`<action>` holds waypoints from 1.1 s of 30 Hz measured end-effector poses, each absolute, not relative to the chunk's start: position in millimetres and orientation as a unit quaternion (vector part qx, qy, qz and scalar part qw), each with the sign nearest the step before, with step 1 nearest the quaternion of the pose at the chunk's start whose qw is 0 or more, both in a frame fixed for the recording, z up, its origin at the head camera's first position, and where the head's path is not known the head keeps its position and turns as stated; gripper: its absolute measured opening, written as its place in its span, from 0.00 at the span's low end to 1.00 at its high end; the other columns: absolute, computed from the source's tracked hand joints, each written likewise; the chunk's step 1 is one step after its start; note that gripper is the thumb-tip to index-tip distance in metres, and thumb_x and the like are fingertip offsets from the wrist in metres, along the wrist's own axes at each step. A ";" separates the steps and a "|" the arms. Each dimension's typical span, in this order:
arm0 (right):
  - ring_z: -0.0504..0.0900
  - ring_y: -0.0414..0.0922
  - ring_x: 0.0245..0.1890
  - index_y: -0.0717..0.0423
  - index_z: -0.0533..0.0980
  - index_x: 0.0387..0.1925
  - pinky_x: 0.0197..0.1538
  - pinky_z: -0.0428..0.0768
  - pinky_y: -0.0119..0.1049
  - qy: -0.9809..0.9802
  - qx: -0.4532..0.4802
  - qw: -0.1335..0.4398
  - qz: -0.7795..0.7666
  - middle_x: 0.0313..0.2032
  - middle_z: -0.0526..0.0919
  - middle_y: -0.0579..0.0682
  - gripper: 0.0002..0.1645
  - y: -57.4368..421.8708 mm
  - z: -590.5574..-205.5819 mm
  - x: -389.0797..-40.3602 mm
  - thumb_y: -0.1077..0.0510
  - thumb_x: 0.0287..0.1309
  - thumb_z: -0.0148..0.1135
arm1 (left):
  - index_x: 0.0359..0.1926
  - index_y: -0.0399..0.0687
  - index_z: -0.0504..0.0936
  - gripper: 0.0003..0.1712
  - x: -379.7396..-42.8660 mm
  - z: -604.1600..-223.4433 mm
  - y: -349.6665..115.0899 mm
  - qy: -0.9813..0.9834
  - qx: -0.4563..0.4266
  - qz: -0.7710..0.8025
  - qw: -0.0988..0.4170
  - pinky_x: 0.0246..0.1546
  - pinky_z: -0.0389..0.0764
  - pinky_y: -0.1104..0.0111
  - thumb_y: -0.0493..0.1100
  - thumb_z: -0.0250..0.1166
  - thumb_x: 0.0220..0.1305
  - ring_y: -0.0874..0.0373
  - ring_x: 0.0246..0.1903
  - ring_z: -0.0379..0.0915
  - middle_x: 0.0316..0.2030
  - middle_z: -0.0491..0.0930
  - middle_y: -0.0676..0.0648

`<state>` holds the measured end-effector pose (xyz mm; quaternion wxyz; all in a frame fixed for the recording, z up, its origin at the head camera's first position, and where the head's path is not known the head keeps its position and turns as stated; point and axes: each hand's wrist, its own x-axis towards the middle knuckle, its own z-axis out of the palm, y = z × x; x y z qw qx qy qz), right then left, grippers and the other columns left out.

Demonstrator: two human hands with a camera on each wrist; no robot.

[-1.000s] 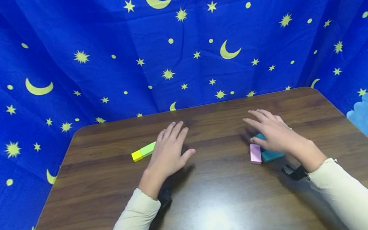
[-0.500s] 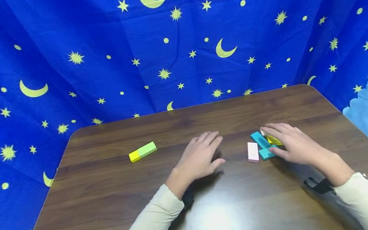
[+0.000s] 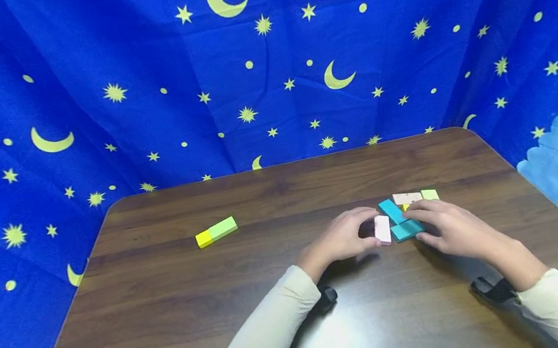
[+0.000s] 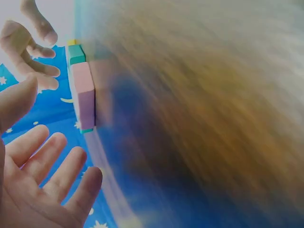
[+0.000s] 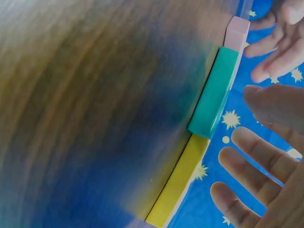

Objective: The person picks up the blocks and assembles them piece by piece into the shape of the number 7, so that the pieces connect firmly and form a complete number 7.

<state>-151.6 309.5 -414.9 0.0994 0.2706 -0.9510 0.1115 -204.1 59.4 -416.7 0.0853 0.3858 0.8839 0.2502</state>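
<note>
Small rectangular blocks lie in a loose cluster at the right of the table. My left hand point(image 3: 342, 237) is at the left side of a pale pink block point(image 3: 382, 230), thumb and fingers spread about it; the left wrist view shows a gap between the fingers and the block. My right hand point(image 3: 453, 228) hovers at the cluster's right side, by a teal block point(image 3: 407, 230) and a yellow block point(image 5: 178, 183), fingers loosely bent with nothing in them. Another teal block point(image 3: 391, 212) lies slanted behind. The right hand hides most of the yellow block in the head view.
A pinkish block point(image 3: 408, 198) and a light green block point(image 3: 429, 194) lie at the cluster's back. Farther left, a yellow block point(image 3: 204, 239) and a green block point(image 3: 223, 228) lie end to end on the wooden table point(image 3: 159, 319). A starry blue curtain point(image 3: 150, 47) hangs behind.
My left hand has moved right, from near the yellow and green pair to the pale pink block. My right hand has shifted slightly right and nearer me, uncovering the teal blocks.
</note>
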 end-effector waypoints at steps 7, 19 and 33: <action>0.84 0.54 0.48 0.54 0.81 0.54 0.49 0.82 0.55 -0.955 0.266 0.076 0.105 0.48 0.84 0.56 0.25 306.6 -420.1 -152.0 0.61 0.51 0.73 | 0.68 0.49 0.72 0.35 -208.8 -424.4 72.3 0.888 0.368 0.253 0.108 0.71 0.65 0.67 0.51 0.70 0.62 0.57 0.70 0.66 0.69 0.72 0.50; 0.82 0.47 0.44 0.49 0.85 0.42 0.46 0.83 0.48 -0.950 0.283 0.082 0.103 0.43 0.83 0.48 0.18 303.6 -423.4 -155.9 0.66 0.47 0.74 | 0.64 0.58 0.78 0.30 -210.3 -428.5 77.5 0.902 0.360 0.211 0.109 0.62 0.68 0.69 0.50 0.71 0.60 0.58 0.63 0.69 0.66 0.74 0.58; 0.81 0.44 0.42 0.49 0.85 0.42 0.45 0.82 0.46 -0.952 0.278 0.077 0.104 0.39 0.83 0.46 0.19 300.8 -422.1 -157.6 0.68 0.47 0.74 | 0.60 0.54 0.80 0.29 -210.6 -428.0 75.0 0.902 0.378 0.189 0.089 0.64 0.68 0.73 0.49 0.73 0.58 0.58 0.62 0.72 0.62 0.79 0.55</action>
